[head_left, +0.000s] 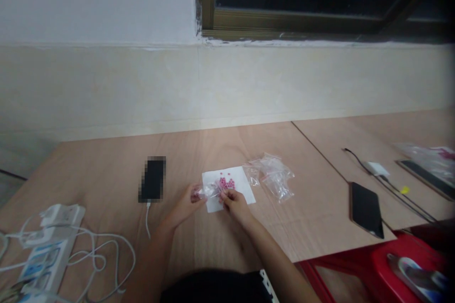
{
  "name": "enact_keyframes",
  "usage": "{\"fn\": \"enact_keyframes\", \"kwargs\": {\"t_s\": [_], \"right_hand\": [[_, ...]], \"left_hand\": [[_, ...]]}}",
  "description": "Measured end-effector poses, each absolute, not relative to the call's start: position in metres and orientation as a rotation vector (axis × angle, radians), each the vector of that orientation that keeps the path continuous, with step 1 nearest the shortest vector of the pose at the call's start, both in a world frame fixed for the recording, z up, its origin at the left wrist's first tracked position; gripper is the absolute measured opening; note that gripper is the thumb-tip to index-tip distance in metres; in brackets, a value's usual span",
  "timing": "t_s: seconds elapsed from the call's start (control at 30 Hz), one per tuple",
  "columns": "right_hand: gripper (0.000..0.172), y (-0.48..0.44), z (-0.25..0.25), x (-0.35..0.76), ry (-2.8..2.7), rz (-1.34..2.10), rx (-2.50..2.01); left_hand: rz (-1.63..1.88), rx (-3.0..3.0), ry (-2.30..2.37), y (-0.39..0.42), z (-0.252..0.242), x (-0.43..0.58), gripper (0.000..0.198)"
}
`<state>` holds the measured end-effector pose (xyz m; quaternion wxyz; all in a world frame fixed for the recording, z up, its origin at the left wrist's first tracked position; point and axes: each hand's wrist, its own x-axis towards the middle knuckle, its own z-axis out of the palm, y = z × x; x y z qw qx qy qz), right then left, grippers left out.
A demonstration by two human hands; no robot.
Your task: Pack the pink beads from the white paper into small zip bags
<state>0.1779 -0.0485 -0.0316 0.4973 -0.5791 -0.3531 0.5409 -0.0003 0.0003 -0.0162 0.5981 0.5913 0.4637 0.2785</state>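
Head view: a small clear plastic bag (209, 191) is held up just above a white paper sheet (243, 184) by the left hand (185, 206) and the right hand (234, 203), near the middle of the frame. The bag's near end is pinched by the left fingers (195, 194), which are closed around it, and a little colour can be made out inside, though the contents are too small to tell. The right fingers (227, 195) are bunched closed at the other end of the bag, and it cannot be told whether anything else is gripped there. A cluster of pink beads (226, 182) is left lying on the sheet, with a few set apart above it, while a heap of clear plastic bags (276, 178) is left just to the right, touching the sheet's edge. The work is carried on over a pale wooden table (106, 184). A black phone (152, 179), partly blurred, is placed to the left with a white cable (147, 218) attached, and a power strip (53, 246) tangled in white cords is seen at the lower left. A black tablet (366, 210) is laid to the right, a red stool (401, 265) is seen at the lower right, and a painted wall (99, 4) and dark window frame (284, 21) fill the top of the frame.
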Motion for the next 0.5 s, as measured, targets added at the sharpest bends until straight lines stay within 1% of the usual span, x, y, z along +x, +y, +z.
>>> {"fn": "enact_keyframes", "kwargs": {"t_s": [0.1,0.23,0.33,0.5], "right_hand": [[0.043,-0.042,-0.044,0.184,-0.815,1.393,-1.358],[0.048,-0.039,-0.052,0.188,-0.761,1.493,-1.298],[0.047,-0.040,-0.053,0.190,-0.701,1.558,-1.254],[0.041,-0.038,-0.054,0.194,-0.595,1.627,-1.194]], "left_hand": [[0.721,1.184,1.132,-0.001,-0.018,-0.003,0.040],[0.737,1.082,1.139,-0.007,-0.024,-0.001,0.036],[0.689,1.054,1.111,-0.010,-0.026,0.004,0.037],[0.668,1.036,1.086,-0.006,-0.020,0.012,0.039]]}}
